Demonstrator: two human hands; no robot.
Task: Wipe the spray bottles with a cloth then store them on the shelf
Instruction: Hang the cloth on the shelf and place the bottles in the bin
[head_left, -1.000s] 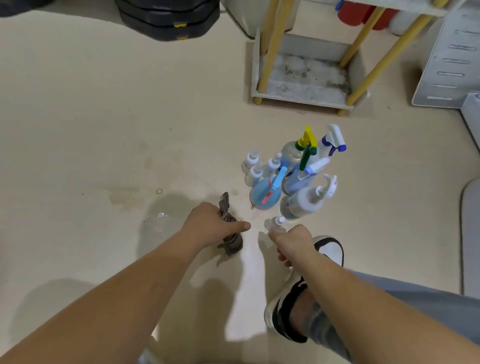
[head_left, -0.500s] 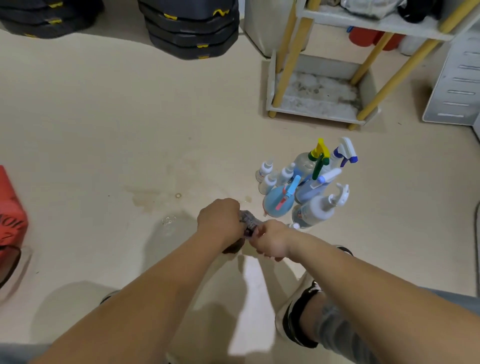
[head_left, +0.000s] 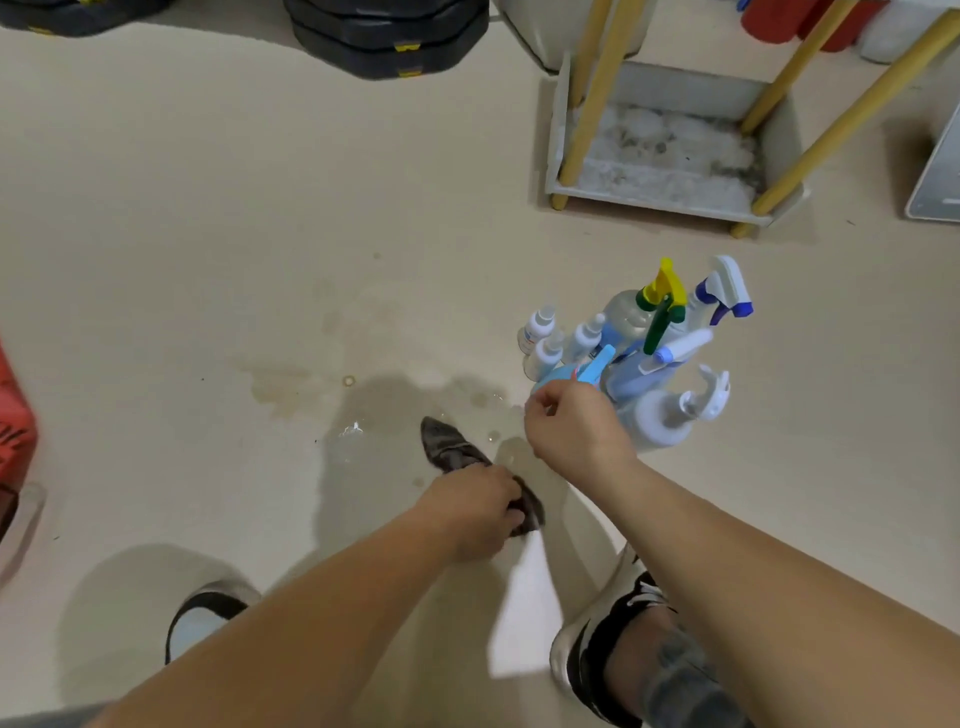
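The crumpled grey cloth (head_left: 449, 452) is clenched in our left grip (head_left: 475, 512). Our right grip (head_left: 571, 431) hovers curled beside the cluster of plastic spray bottles (head_left: 623, 317), and whether it holds anything we cannot tell. We'd lift one by the neck and turn it inside the cloth. Just beyond that grip we count five trigger bottles (head_left: 670, 415) and three small white bottles (head_left: 537, 330).

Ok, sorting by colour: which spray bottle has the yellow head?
The tall clear bottle at the back of the cluster: its head is yellow with a green trigger, while the others have blue or white heads.
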